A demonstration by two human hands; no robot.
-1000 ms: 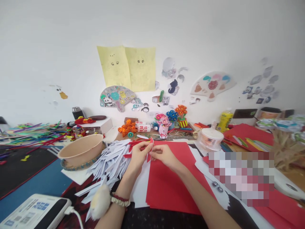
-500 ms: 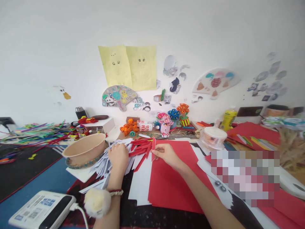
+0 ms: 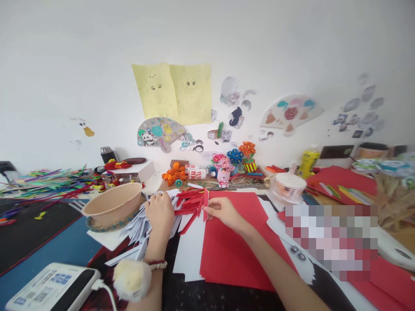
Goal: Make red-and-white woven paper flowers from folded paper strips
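Left hand (image 3: 159,211): over white strips (image 3: 138,226); grip, I can't tell.
Right hand (image 3: 224,211): pinching red strip (image 3: 206,199) at its nine o'clock.

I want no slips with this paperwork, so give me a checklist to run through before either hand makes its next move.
1. Red paper piece secured: ok, pinched upright in the right hand.
2. White strip gripped by the left hand: cannot tell; the hand is at the white paper strips, but its underside is hidden.
3. White paper strips neatly stacked: not ok, they lie in a loose, crisscrossed heap.
4. Large red sheets lying flat: ok, on the table below the right forearm.
5. Bowl upright: ok, standing left of the heap.
6. Fluffy ball at the left wrist not touching the strips: cannot tell.
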